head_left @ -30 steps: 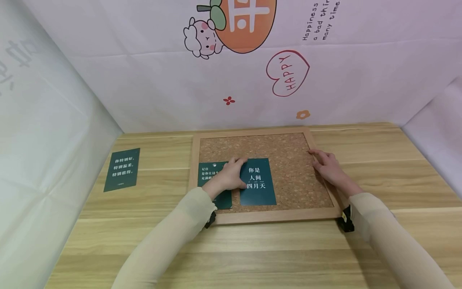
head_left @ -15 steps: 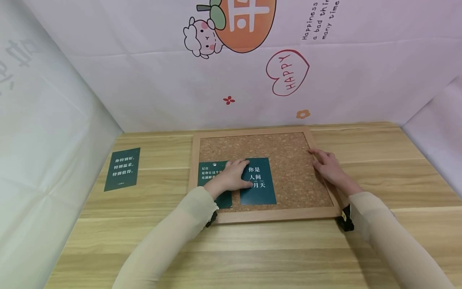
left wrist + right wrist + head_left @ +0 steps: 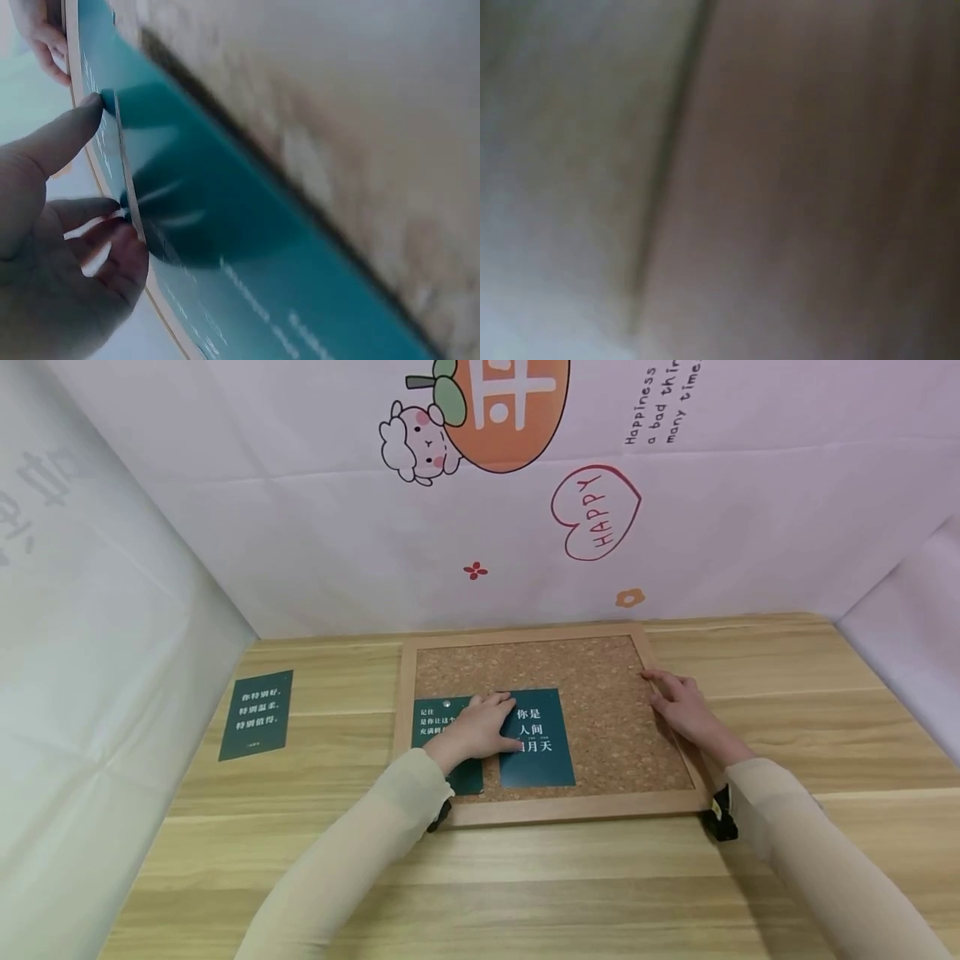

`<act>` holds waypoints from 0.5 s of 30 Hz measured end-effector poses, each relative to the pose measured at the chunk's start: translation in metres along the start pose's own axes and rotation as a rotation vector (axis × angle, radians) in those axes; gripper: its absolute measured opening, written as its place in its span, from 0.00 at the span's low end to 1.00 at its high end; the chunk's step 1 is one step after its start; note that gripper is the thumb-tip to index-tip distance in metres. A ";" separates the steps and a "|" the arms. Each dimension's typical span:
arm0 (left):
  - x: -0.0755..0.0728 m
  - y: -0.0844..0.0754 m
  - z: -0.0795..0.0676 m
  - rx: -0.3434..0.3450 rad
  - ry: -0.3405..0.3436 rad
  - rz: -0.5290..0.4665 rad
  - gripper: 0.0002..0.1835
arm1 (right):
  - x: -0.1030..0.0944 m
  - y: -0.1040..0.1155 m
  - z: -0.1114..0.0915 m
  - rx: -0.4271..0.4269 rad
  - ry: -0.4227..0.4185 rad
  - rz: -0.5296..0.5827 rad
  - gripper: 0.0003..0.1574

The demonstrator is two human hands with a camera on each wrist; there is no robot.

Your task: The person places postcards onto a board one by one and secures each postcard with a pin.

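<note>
A cork board [image 3: 525,664] in a light wooden frame lies on the table. On it are two dark green cards with white Chinese text: the left card [image 3: 435,718], with a pin [image 3: 446,703] near its top, and the right card [image 3: 543,768]. My left hand [image 3: 474,731] lies over the gap between them, partly hiding both. Its fingertips and spread thumb touch the right card near its left edge, as the left wrist view also shows. My right hand [image 3: 681,706] rests on the board's right frame side, fingertips at the inner edge. The right wrist view is blurred.
A third green card [image 3: 257,714] lies on the wooden table [image 3: 525,885] left of the board. White printed cloth [image 3: 315,535] stands behind and at both sides. Black wrist straps show below both sleeves.
My left hand has shifted slightly right, its thumb now further onto the right card. My right hand and the board stay in place.
</note>
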State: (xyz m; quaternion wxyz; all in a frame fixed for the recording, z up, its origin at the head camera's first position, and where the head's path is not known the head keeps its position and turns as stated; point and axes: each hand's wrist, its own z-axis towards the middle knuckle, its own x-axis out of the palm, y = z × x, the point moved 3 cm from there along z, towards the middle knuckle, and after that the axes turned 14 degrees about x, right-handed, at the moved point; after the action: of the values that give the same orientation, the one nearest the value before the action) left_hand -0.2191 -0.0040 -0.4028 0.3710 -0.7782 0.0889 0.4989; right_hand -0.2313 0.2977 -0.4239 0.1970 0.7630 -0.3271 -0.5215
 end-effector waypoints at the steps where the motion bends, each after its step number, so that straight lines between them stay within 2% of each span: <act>1: -0.001 0.002 0.000 0.006 0.003 -0.008 0.37 | 0.000 0.000 0.000 -0.009 -0.003 0.003 0.31; 8: -0.004 0.012 0.002 0.033 0.021 -0.101 0.34 | -0.005 -0.001 0.001 -0.096 -0.034 0.027 0.29; 12: -0.004 0.013 0.002 0.022 0.006 -0.130 0.35 | -0.006 -0.002 0.001 -0.075 -0.009 0.048 0.30; 15: -0.004 0.014 0.001 0.017 0.004 -0.143 0.35 | -0.007 -0.005 0.001 -0.024 0.007 0.053 0.32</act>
State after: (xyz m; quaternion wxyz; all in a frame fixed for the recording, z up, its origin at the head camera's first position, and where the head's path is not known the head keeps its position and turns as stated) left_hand -0.2290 -0.0140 -0.4062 0.4121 -0.7804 0.0383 0.4688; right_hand -0.2328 0.3059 -0.4228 0.2210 0.7535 -0.3402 -0.5174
